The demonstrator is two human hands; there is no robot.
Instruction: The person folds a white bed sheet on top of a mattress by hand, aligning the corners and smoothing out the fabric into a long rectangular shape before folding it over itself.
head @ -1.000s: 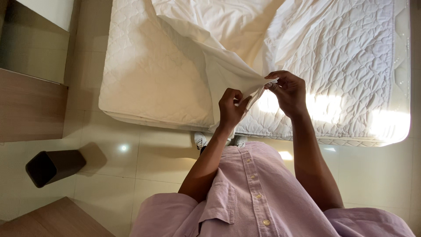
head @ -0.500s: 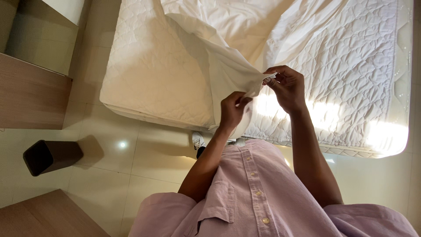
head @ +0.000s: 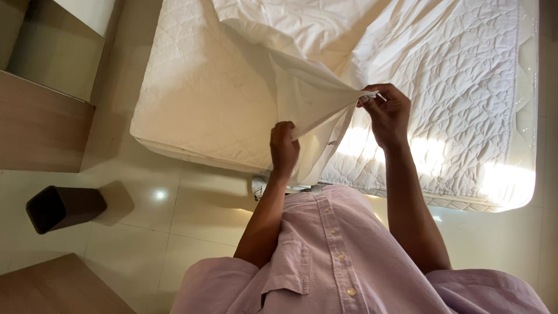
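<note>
Here, sheet [head: 308, 96] edge slanting between hands

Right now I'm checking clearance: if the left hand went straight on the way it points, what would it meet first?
Likely the white sheet the left hand already grips, then the mattress beyond; depth is unclear.

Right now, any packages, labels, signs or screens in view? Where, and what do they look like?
None that can be made out.
A small whitish bit shows at the sheet edge by the right hand; too small to tell whether it is a tag.
Dark brown rectangular bin on the floor, lower left: plain, no label visible.
</note>
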